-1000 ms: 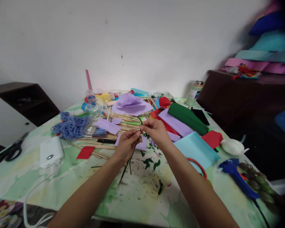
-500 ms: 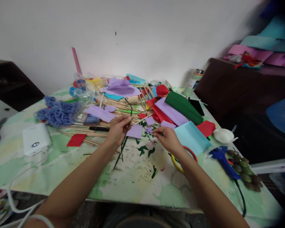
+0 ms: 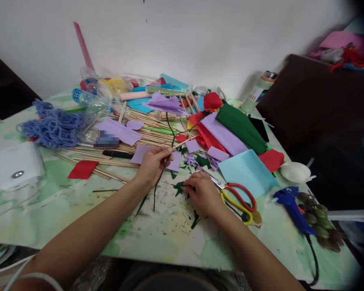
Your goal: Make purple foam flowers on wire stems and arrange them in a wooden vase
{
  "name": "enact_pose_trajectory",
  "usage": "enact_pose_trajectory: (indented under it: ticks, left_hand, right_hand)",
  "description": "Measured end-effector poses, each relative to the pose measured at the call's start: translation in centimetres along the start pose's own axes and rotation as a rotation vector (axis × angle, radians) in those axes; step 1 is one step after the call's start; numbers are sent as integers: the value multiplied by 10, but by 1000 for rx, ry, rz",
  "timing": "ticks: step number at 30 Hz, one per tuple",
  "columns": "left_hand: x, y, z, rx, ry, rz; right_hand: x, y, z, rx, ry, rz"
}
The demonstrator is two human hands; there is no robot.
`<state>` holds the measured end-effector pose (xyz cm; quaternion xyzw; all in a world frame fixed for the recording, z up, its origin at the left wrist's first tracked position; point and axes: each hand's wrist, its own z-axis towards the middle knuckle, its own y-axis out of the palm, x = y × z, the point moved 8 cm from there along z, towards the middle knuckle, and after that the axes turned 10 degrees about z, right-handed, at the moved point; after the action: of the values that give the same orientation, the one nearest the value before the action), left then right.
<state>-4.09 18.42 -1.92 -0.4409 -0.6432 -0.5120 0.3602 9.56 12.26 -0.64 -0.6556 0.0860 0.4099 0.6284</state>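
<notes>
My left hand [image 3: 154, 165] is closed around a thin green stem [image 3: 172, 133], which stands tilted above the table. At its upper end there seems to be a purple paper flower [image 3: 165, 104]; its lower strands hang below the fist. A pale thin stick also shows beside my left fingertips. My right hand [image 3: 202, 193] is down on the tabletop, its fingertips pressed together at a green leaf-shaped paper piece [image 3: 178, 188]. Scissors [image 3: 238, 195] with red and yellow handles lie just right of that hand, their blade tips partly hidden by it.
Wooden sticks [image 3: 151, 133], purple paper [image 3: 118, 131], and a rolled green sheet [image 3: 241, 127] crowd the back. Blue yarn [image 3: 53, 125] and a white device [image 3: 20, 165] lie left. On the right are light-blue paper [image 3: 248, 171], a blue glue gun [image 3: 294, 210] and grapes [image 3: 321, 222].
My right hand has come down and nearer, from the small purple paper pieces to the green leaf piece. My left hand still grips the stem. The view has shifted, and the scissors show more fully.
</notes>
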Motion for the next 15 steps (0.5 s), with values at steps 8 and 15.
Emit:
enact_pose_trajectory:
  ticks: [8,15]
  left_hand:
    - [-2,-1,0,-1,-14,-6]
    - [4,-1,1,-1,11,-13]
  right_hand:
    - [1,11,2,-22,38,2]
    - [5,8,-1,12,44,181]
